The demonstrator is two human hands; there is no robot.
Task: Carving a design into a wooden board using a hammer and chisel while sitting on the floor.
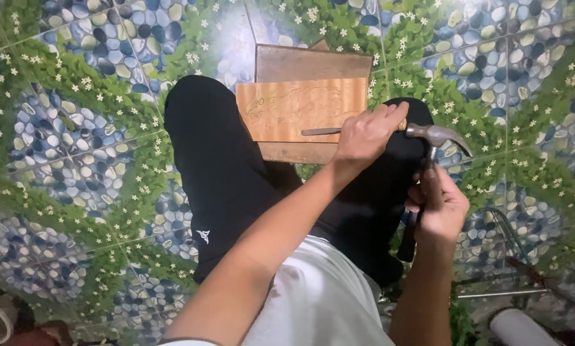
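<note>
Our left hand is closed around a chisel, its wooden handle hidden in the fist and its flat metal blade pointing left, lying across the face of a wood panel. Our right hand grips the dark handle of a claw hammer, held upright, with the steel head just beside the butt end of the chisel; we cannot tell whether the two touch. The panel is pale, bears faint drawn lines, and rests on a darker board that shows above and below it. Both boards lie between our knees, clad in black trousers, as we sit on a floor of tiles printed with pebbles, green leaves and small white flowers. A white shirt fills the lower centre. Metal rods lie at lower right, near a white tube.
</note>
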